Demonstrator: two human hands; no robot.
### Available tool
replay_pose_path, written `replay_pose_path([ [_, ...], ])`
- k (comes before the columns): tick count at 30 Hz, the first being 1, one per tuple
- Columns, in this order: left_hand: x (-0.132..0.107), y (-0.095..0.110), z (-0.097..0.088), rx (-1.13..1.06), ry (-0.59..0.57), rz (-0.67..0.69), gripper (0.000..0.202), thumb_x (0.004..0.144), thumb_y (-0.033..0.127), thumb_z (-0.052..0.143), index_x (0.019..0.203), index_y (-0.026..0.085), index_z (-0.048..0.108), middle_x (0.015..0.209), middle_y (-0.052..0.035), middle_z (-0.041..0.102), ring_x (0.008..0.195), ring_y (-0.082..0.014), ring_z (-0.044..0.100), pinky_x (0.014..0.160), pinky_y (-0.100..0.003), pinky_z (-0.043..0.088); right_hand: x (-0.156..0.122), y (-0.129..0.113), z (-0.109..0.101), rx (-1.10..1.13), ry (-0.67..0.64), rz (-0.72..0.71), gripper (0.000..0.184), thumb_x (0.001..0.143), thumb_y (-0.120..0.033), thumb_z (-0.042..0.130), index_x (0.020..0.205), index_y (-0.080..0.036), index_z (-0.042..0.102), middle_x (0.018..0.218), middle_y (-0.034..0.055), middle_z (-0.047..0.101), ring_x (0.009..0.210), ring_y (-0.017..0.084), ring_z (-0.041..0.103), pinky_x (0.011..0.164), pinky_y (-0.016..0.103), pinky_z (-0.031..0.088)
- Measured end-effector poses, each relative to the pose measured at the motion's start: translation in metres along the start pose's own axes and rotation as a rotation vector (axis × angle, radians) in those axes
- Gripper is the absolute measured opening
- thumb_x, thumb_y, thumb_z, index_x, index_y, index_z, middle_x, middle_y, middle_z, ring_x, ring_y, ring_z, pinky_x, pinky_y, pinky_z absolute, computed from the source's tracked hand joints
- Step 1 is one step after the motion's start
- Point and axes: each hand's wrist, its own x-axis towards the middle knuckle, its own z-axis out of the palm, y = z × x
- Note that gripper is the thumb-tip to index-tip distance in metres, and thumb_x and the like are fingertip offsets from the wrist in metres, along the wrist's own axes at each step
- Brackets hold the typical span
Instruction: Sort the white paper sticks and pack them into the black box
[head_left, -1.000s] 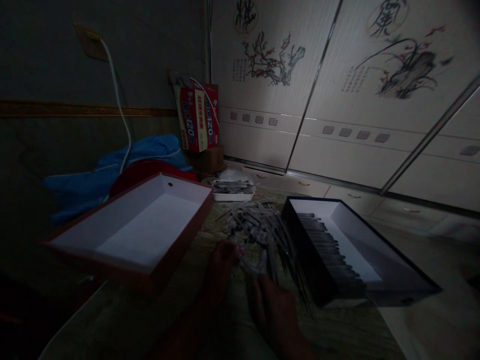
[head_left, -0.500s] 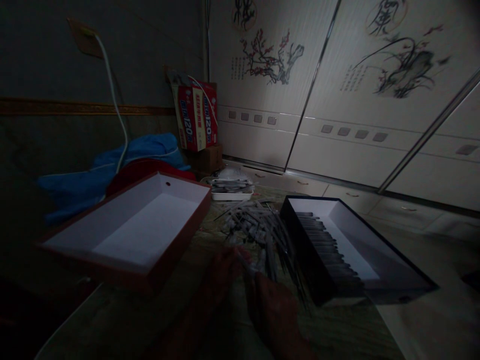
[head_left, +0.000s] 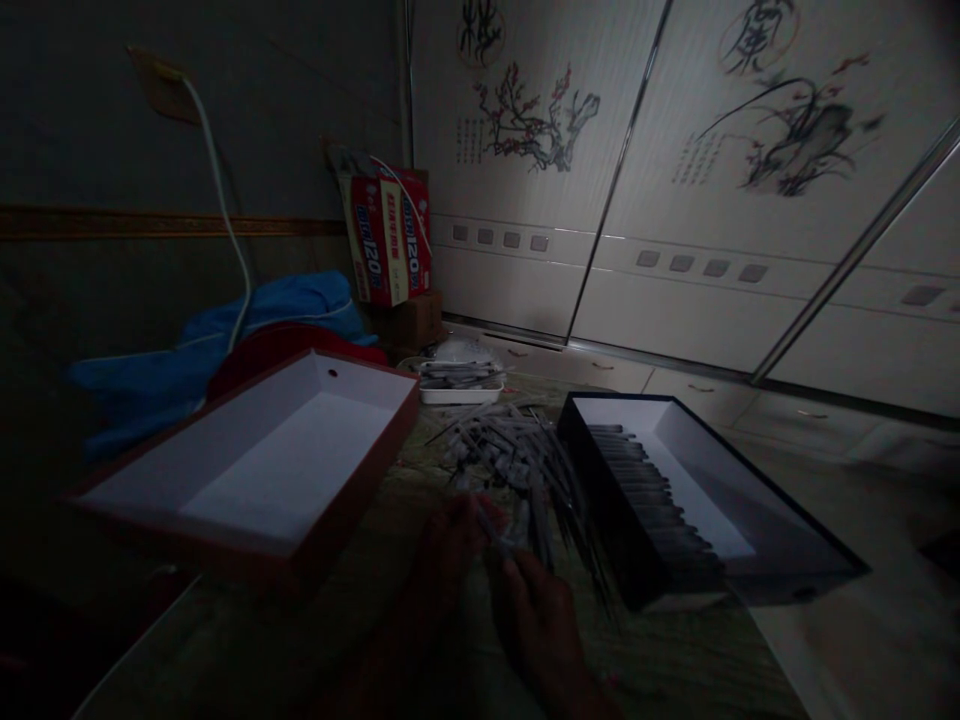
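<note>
We count two hands. Our left hand and right hand are closed, together pinching one thin rod at the near edge of a single loose pile of rods. Two open boxes flank the pile: one red box and one black box holding one packed row of rods. One white tray stands beyond.

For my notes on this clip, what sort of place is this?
Probably a home bedroom used for handwork: painted sliding wardrobe doors, a crumpled blue cloth, and a pile of thin sticks between a red box and a black box.
</note>
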Motion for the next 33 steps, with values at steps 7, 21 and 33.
replay_pose_path([
  [7, 0.001, 0.008, 0.001, 0.001, -0.002, 0.028, 0.037, 0.067, 0.048, 0.061, 0.088, 0.017, 0.065, 0.093, -0.0097, 0.071, 0.089, -0.0249, 0.065, 0.08, -0.037, 0.05, 0.011, -0.007, -0.014, 0.035, 0.049, 0.093, 0.039, 0.086, -0.045, 0.039, 0.075, -0.016, 0.063, 0.067, 0.002, 0.062, 0.06, 0.014, 0.056, 0.054, 0.021, 0.04],
  [21, 0.011, -0.002, -0.005, 0.181, 0.243, 0.15, 0.046, 0.066, 0.052, 0.059, 0.09, 0.013, 0.064, 0.058, -0.0027, 0.067, 0.053, -0.0159, 0.06, 0.054, -0.027, 0.048, 0.135, 0.022, -0.22, -1.207, 0.146, 0.126, 0.029, 0.088, -0.027, 0.04, 0.101, -0.02, 0.065, 0.098, 0.0118, 0.061, 0.088, 0.023, 0.057, 0.068, 0.03, 0.04],
  [33, 0.006, 0.005, -0.001, 0.224, 0.288, 0.124, 0.037, 0.068, 0.048, 0.059, 0.083, 0.015, 0.065, 0.058, -0.0018, 0.066, 0.053, -0.0161, 0.058, 0.055, -0.027, 0.047, 0.22, 0.079, -0.19, -1.354, -0.277, 0.013, 0.031, 0.082, -0.004, 0.041, 0.1, -0.015, 0.063, 0.109, 0.0154, 0.059, 0.105, 0.023, 0.05, 0.081, 0.033, 0.035],
])
